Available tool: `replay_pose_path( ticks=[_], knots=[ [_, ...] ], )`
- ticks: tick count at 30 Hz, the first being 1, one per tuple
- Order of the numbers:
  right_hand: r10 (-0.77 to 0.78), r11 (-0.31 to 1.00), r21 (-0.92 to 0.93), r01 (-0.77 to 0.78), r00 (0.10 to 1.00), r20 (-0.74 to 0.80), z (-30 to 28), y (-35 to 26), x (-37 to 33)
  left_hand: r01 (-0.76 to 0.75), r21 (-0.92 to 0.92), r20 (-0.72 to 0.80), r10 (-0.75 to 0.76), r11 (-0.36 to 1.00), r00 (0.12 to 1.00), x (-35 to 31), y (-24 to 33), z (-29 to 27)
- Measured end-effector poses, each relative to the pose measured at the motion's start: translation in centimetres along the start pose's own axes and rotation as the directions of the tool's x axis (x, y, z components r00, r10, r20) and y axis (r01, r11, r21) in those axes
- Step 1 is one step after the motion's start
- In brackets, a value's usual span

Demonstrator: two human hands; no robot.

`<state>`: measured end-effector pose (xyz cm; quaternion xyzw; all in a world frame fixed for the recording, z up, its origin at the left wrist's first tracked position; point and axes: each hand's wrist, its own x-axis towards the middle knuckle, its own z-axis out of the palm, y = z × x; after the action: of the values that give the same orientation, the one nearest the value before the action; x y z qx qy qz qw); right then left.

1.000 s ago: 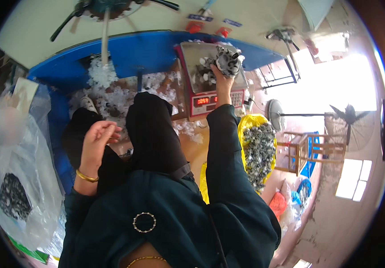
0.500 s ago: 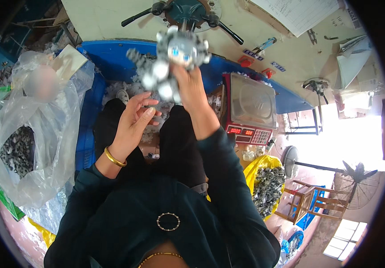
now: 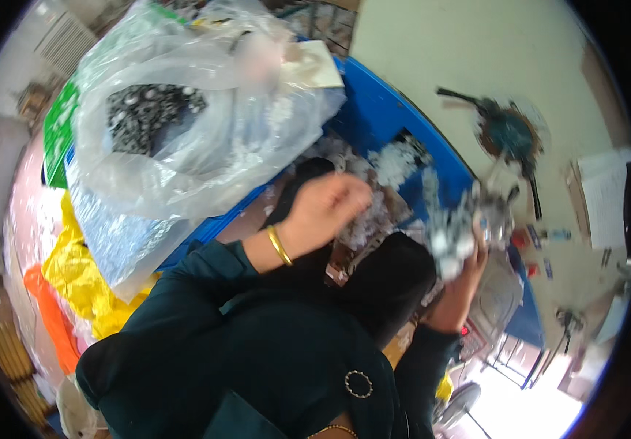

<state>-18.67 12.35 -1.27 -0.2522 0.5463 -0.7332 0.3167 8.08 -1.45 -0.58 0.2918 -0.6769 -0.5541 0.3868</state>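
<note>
Head view: the right hand (image 3: 462, 282) is closed around a bundle (image 3: 462, 227) of small silvery parts, held up over the knees; motion blur hides what the parts are and where the fingers lie. The left hand (image 3: 324, 208) hangs loosely curled, touching nothing, near the blue tray (image 3: 374, 117); its fingertips are blurred too. A clear bag (image 3: 183, 124) of dark parts lies at the left, its top cut off. The scale (image 3: 494, 304) is half hidden behind the right wrist.
</note>
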Motion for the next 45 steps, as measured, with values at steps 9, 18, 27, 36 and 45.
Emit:
replay_pose_path(
  ticks=[9,18,27,36,45],
  knots=[
    [-0.122,-0.014,-0.89,-0.455,0.884,-0.451,-35.8,-7.2,-17.3,0.467,0.373,-0.841,0.079,0.802,0.535,4.5,-14.3,-36.5],
    [-0.057,0.072,-0.755,-0.652,0.753,-0.655,-38.1,-6.0,-18.4,0.411,0.892,-0.444,0.185,0.19,0.877,6.6,-28.8,-45.0],
    [0.072,0.451,-0.858,-0.245,0.968,-0.239,-20.3,-4.2,-7.1,0.232,0.172,-0.614,-0.08,0.957,0.785,-2.6,-8.9,-37.3],
    [0.263,0.726,-0.687,0.013,0.919,0.294,1.0,-2.4,-2.3,-0.314,-0.552,-0.321,0.15,0.773,0.935,-0.6,3.3,-26.8],
    [-0.105,0.791,-0.41,0.454,0.761,0.64,16.6,-0.8,-3.6,0.12,-0.782,0.221,0.093,0.612,0.971,3.7,6.7,-5.3]
  ],
)
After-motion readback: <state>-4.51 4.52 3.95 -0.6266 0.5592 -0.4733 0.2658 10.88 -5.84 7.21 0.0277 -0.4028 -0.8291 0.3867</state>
